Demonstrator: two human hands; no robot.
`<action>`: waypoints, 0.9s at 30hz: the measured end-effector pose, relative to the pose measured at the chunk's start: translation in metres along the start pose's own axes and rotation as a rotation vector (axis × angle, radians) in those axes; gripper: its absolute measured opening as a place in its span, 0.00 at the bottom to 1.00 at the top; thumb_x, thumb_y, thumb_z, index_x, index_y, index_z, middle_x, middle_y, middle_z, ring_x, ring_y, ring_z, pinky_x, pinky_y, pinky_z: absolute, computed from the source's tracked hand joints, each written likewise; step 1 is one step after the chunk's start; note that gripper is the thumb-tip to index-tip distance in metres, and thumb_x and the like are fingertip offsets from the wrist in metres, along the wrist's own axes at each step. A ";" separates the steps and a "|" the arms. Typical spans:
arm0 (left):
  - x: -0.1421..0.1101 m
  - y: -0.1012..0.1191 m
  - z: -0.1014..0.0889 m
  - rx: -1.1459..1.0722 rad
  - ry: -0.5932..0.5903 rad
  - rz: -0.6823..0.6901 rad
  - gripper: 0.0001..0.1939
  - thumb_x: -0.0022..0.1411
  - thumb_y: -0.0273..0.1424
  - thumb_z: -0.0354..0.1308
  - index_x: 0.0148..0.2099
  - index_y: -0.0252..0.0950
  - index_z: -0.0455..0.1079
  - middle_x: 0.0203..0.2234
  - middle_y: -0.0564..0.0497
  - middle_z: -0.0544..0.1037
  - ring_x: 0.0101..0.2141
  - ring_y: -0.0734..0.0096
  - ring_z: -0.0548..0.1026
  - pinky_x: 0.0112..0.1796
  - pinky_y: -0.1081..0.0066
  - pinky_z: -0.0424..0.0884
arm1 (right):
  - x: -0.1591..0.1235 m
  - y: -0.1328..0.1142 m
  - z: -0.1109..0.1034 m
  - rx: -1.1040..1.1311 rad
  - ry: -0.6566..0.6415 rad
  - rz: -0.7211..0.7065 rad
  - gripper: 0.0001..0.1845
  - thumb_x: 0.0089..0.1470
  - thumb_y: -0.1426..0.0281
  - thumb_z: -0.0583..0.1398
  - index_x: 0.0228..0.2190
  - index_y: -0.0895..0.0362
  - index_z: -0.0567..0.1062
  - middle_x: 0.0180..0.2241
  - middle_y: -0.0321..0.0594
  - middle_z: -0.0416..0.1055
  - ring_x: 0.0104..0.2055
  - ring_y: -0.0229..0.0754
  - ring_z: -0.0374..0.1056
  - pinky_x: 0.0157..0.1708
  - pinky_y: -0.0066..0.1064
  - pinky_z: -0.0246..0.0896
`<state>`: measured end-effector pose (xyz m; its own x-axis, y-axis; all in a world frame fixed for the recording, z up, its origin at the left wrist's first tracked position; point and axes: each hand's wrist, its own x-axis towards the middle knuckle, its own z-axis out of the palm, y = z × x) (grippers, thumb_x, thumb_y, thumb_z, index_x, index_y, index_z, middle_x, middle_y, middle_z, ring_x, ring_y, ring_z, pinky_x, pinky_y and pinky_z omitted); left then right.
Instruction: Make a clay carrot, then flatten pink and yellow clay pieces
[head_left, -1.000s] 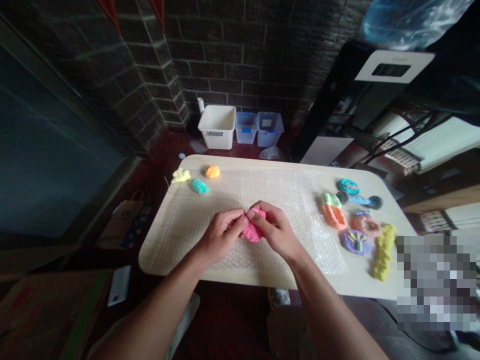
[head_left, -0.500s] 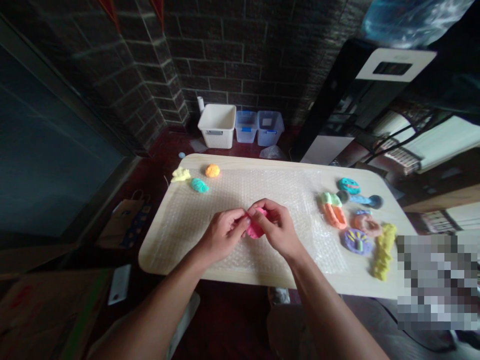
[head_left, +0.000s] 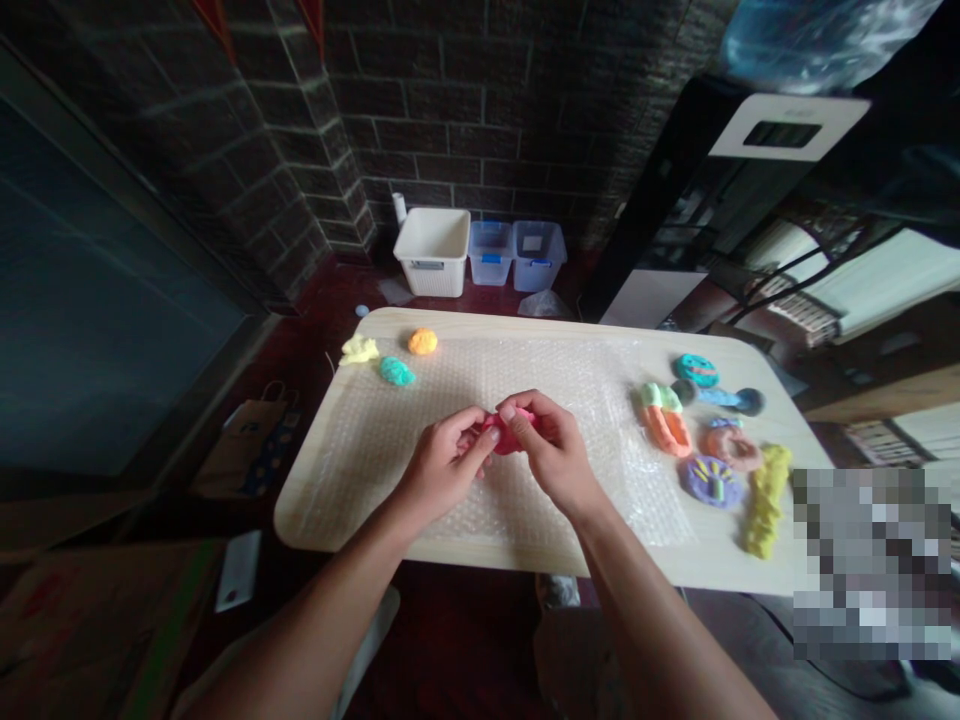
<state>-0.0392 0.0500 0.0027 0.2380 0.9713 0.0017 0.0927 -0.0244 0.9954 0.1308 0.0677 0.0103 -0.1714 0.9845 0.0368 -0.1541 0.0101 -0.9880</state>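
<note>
A piece of pink modelling clay point(head_left: 510, 436) is held between my two hands over the middle of the table. My left hand point(head_left: 448, 455) pinches its left edge with thumb and fingers. From the other side my right hand point(head_left: 551, 445) grips it, thumb lying across its top. Fingers hide part of the clay, so its full shape cannot be made out. Beneath both hands lies a sheet of bubble wrap point(head_left: 510, 370). Left of it, near the far corner, are an orange clay lump point(head_left: 422, 341), a green one point(head_left: 396, 371) and a pale yellow one point(head_left: 360, 349).
On the table's point(head_left: 600, 580) right side sit several clay shapes, among them an orange and green piece point(head_left: 667, 428), a purple disc point(head_left: 711, 482) and a long yellow strip point(head_left: 768, 500). Beyond the table stand a white bin point(head_left: 433, 262) and two clear bins. A water dispenser point(head_left: 675, 200) rises at right.
The pink clay has turned in my fingers and now looks flatter and wider, reaching closer to my left hand. My left fingers have shifted slightly on it.
</note>
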 end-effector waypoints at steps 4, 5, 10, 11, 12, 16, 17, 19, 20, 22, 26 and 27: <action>0.000 0.002 -0.004 0.067 0.019 0.050 0.13 0.72 0.40 0.60 0.39 0.36 0.74 0.28 0.53 0.75 0.28 0.72 0.74 0.29 0.74 0.68 | -0.001 -0.001 0.000 -0.004 -0.056 0.031 0.18 0.54 0.56 0.74 0.37 0.57 0.82 0.31 0.41 0.79 0.31 0.41 0.75 0.32 0.32 0.75; -0.001 0.003 -0.005 0.077 0.015 0.059 0.13 0.72 0.40 0.60 0.38 0.36 0.73 0.28 0.53 0.75 0.29 0.72 0.73 0.29 0.74 0.67 | -0.002 -0.001 0.000 0.012 -0.069 0.049 0.18 0.54 0.56 0.74 0.35 0.57 0.82 0.30 0.40 0.79 0.30 0.40 0.75 0.32 0.32 0.75; -0.001 0.003 -0.002 0.048 0.019 0.042 0.15 0.71 0.40 0.61 0.35 0.35 0.72 0.25 0.54 0.73 0.26 0.74 0.71 0.27 0.75 0.64 | -0.002 -0.003 0.000 0.077 -0.043 0.090 0.18 0.53 0.56 0.74 0.32 0.58 0.80 0.26 0.38 0.77 0.26 0.39 0.74 0.29 0.31 0.73; 0.000 0.003 -0.001 0.013 0.028 0.030 0.15 0.71 0.41 0.62 0.35 0.35 0.73 0.26 0.54 0.74 0.26 0.73 0.72 0.27 0.75 0.65 | -0.001 -0.003 0.001 0.093 -0.027 0.086 0.18 0.53 0.56 0.75 0.31 0.58 0.80 0.25 0.37 0.77 0.25 0.38 0.73 0.28 0.31 0.73; 0.001 0.003 0.000 -0.025 0.040 0.021 0.15 0.70 0.41 0.63 0.37 0.35 0.74 0.26 0.53 0.76 0.27 0.72 0.73 0.28 0.74 0.67 | 0.000 -0.003 0.001 0.107 -0.013 0.079 0.18 0.53 0.56 0.75 0.31 0.57 0.81 0.25 0.37 0.77 0.25 0.38 0.73 0.27 0.31 0.72; 0.003 0.006 -0.003 -0.054 0.135 0.025 0.14 0.68 0.42 0.66 0.41 0.35 0.79 0.32 0.49 0.82 0.34 0.66 0.80 0.35 0.71 0.73 | 0.003 -0.002 0.002 0.111 -0.012 0.039 0.16 0.55 0.57 0.74 0.34 0.57 0.82 0.26 0.38 0.79 0.25 0.37 0.72 0.27 0.29 0.69; 0.003 0.006 -0.004 -0.026 0.159 0.027 0.14 0.68 0.42 0.66 0.41 0.35 0.79 0.32 0.49 0.83 0.33 0.65 0.80 0.35 0.71 0.73 | 0.003 -0.001 0.003 0.109 -0.025 0.035 0.16 0.56 0.57 0.73 0.35 0.57 0.83 0.26 0.38 0.79 0.25 0.37 0.72 0.27 0.29 0.69; 0.003 0.008 -0.008 0.027 0.184 0.028 0.14 0.68 0.41 0.65 0.39 0.35 0.80 0.30 0.49 0.82 0.31 0.66 0.79 0.34 0.70 0.72 | 0.002 -0.001 0.003 0.106 -0.056 0.036 0.16 0.58 0.56 0.72 0.36 0.58 0.83 0.26 0.39 0.80 0.25 0.37 0.72 0.27 0.29 0.69; 0.002 0.008 -0.009 0.045 0.186 0.027 0.14 0.68 0.41 0.65 0.37 0.35 0.80 0.28 0.49 0.82 0.30 0.66 0.78 0.33 0.70 0.71 | 0.002 -0.001 0.003 0.102 -0.072 0.040 0.17 0.58 0.56 0.72 0.36 0.58 0.83 0.26 0.39 0.80 0.24 0.37 0.72 0.26 0.29 0.69; 0.002 0.009 -0.011 0.063 0.171 0.024 0.14 0.67 0.41 0.65 0.36 0.35 0.80 0.27 0.49 0.82 0.29 0.66 0.78 0.32 0.70 0.71 | 0.001 -0.001 0.003 0.093 -0.095 0.047 0.18 0.58 0.55 0.71 0.34 0.58 0.82 0.25 0.40 0.80 0.23 0.37 0.72 0.25 0.29 0.69; 0.002 0.010 -0.007 -0.004 0.109 0.014 0.14 0.68 0.42 0.65 0.37 0.35 0.79 0.27 0.50 0.81 0.30 0.67 0.78 0.32 0.71 0.71 | 0.000 -0.001 0.002 0.068 -0.073 0.064 0.20 0.58 0.54 0.71 0.32 0.59 0.80 0.22 0.38 0.77 0.21 0.37 0.70 0.22 0.28 0.66; 0.003 0.010 -0.005 -0.042 0.096 0.009 0.14 0.68 0.42 0.65 0.38 0.35 0.79 0.29 0.50 0.81 0.31 0.67 0.78 0.33 0.71 0.71 | 0.000 0.000 0.002 0.065 -0.058 0.066 0.20 0.58 0.54 0.71 0.32 0.59 0.79 0.22 0.37 0.76 0.21 0.36 0.69 0.22 0.27 0.65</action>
<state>-0.0424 0.0539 0.0132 0.1445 0.9893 0.0181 0.0500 -0.0256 0.9984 0.1292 0.0674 0.0108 -0.2393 0.9708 -0.0171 -0.2033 -0.0674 -0.9768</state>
